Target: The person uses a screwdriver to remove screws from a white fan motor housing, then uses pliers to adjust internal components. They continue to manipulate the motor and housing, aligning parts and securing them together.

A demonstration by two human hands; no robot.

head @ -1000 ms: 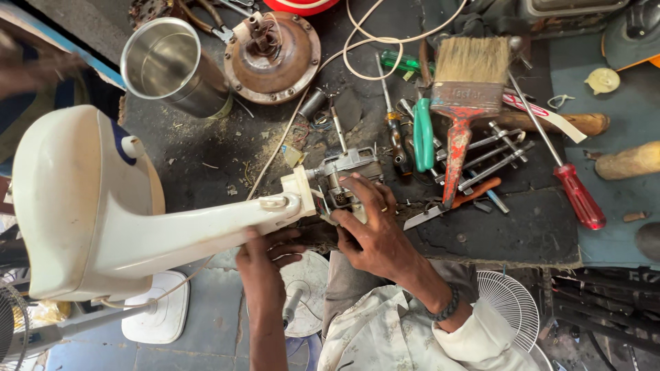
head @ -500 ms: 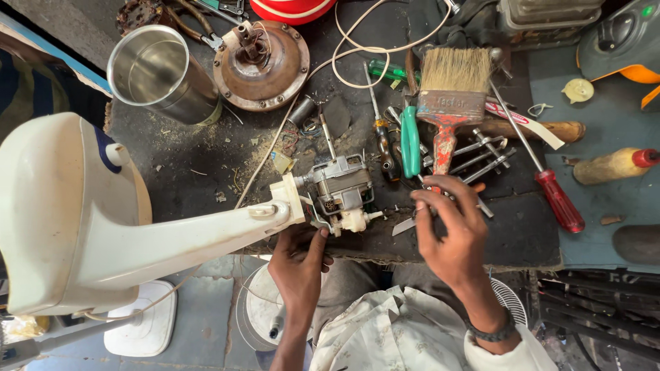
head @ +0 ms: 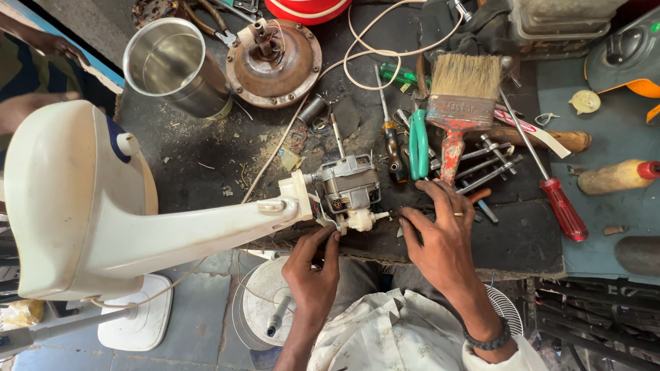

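Fan motor [head: 349,187] sits at the near edge of the desk [head: 206,158], still fixed to the neck of the white fan stand [head: 137,227], which runs off to the left. Motor's long axis goes near-to-far: shaft [head: 337,137] points to the far side, small white knob part [head: 361,220] hangs at the near right corner.

Left hand [head: 313,275] comes up from below the desk edge, fingers [head: 328,242] touching the underside of the motor by the white part and the wires. Loosely curled, pinching at something small; can't tell exactly what it grips.

Right hand [head: 443,233] lies flat on the desk just right of the motor, fingers spread, index tip right beside the white knob part. Holding nothing that I can see. Ring on one finger, dark band on the wrist.

So the motor is left of the right hand and straight beyond the left hand. Left hand is the nearer one, already in contact.

Loose long bolts [head: 481,165] lie just beyond the right hand, with a paintbrush [head: 457,96], green-handled pliers [head: 418,141] and a red screwdriver [head: 560,203] around them. Steel cup [head: 175,65] and rusty round housing [head: 275,62] are far left, well apart.
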